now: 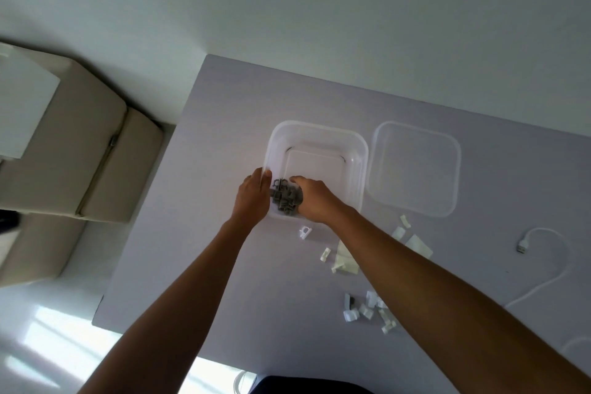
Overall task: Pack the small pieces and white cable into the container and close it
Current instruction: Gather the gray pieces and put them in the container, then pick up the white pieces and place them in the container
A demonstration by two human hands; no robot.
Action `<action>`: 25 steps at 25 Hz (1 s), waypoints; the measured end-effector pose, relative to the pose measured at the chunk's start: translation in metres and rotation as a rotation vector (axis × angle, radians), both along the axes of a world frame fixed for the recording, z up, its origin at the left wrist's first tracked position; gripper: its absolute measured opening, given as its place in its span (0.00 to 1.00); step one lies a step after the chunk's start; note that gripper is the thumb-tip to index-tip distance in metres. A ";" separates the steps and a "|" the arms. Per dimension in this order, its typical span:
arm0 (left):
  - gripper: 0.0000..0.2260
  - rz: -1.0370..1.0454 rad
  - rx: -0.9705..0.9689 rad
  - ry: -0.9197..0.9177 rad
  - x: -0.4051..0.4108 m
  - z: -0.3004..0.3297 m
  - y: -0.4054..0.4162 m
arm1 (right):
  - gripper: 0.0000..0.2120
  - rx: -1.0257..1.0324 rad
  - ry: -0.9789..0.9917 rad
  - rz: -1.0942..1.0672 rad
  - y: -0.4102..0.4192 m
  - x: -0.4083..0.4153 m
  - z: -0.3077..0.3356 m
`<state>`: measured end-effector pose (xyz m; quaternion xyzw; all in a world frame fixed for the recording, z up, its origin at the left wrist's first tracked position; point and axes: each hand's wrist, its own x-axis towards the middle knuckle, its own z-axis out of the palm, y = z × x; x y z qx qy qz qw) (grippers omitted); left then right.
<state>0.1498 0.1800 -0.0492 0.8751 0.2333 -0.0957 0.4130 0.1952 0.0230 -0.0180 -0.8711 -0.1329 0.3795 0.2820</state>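
Both forearms are reaching out, the left hand (252, 197) and right hand (315, 200) cupping grey pieces (286, 197) together over the container (358, 150). White pieces (367, 310), the white cable (543, 262) and the lid (415, 169) are waiting on the table (224, 125), so packing seems barely begun.

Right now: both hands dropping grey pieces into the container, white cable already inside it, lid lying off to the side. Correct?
Not quite. The white cable is not in the container; the head view shows it lying on the table, nearer than the lid. The rest holds: left hand and right hand cup grey pieces over the container, and the lid lies beside it.
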 end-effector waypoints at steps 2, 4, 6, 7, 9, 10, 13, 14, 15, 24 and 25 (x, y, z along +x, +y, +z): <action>0.17 -0.011 0.015 -0.002 0.001 -0.001 0.002 | 0.33 -0.037 -0.032 -0.015 -0.005 0.005 -0.001; 0.17 -0.016 0.027 0.000 0.000 -0.004 0.004 | 0.30 -0.079 -0.067 -0.037 -0.009 0.007 -0.005; 0.17 -0.025 0.044 0.001 -0.002 -0.006 0.004 | 0.22 -0.109 -0.108 -0.029 -0.010 0.006 -0.011; 0.17 -0.026 0.048 0.002 -0.003 -0.006 0.004 | 0.19 -0.111 -0.119 -0.011 -0.010 0.005 -0.012; 0.17 -0.024 0.055 -0.005 -0.004 -0.008 0.003 | 0.17 -0.086 -0.120 0.025 -0.006 0.001 -0.013; 0.17 -0.025 0.062 -0.004 -0.005 -0.009 0.003 | 0.18 -0.064 -0.106 0.033 -0.002 -0.001 -0.013; 0.18 -0.030 0.069 0.001 -0.008 -0.009 0.003 | 0.21 -0.025 -0.087 0.032 0.004 -0.007 -0.012; 0.19 -0.037 0.067 0.004 -0.009 -0.008 0.004 | 0.22 -0.021 -0.088 0.024 0.004 -0.008 -0.012; 0.20 -0.041 0.061 0.015 -0.009 -0.007 0.004 | 0.24 -0.011 -0.091 0.012 0.002 -0.009 -0.012; 0.16 -0.108 0.410 -0.443 -0.040 0.063 -0.071 | 0.21 0.337 -0.212 -0.527 -0.079 -0.045 0.029; 0.13 -0.224 0.331 -0.510 -0.051 0.067 -0.090 | 0.17 0.339 -0.288 -0.593 -0.095 -0.057 0.033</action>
